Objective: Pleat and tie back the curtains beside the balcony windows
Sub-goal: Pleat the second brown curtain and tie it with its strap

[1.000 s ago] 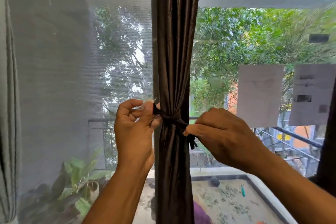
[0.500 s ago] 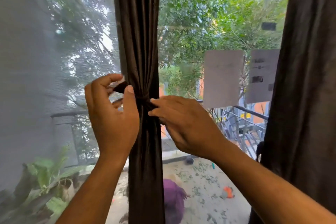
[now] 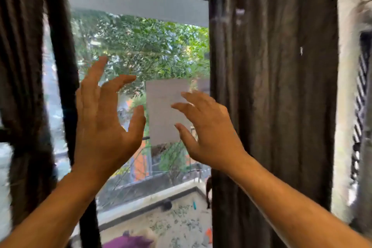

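Note:
A wide dark brown curtain point(image 3: 273, 106) hangs loose and untied on the right of the window pane. The tied-back brown curtain point(image 3: 24, 86) stands at the far left edge, blurred. My left hand point(image 3: 104, 125) is raised in front of the glass with its fingers spread, holding nothing. My right hand point(image 3: 209, 129) is also up with fingers spread, just left of the loose curtain's edge and apart from it. Both hands are empty.
A dark window frame post point(image 3: 64, 78) runs down beside my left hand. A white paper sheet point(image 3: 161, 106) is stuck on the glass between my hands. Beyond the glass lie the balcony floor point(image 3: 177, 225), a railing and green trees.
Both hands let go of the tie on the left curtain and opened. The view swung right, so the tied curtain now sits at the left edge and the loose curtain fills the right.

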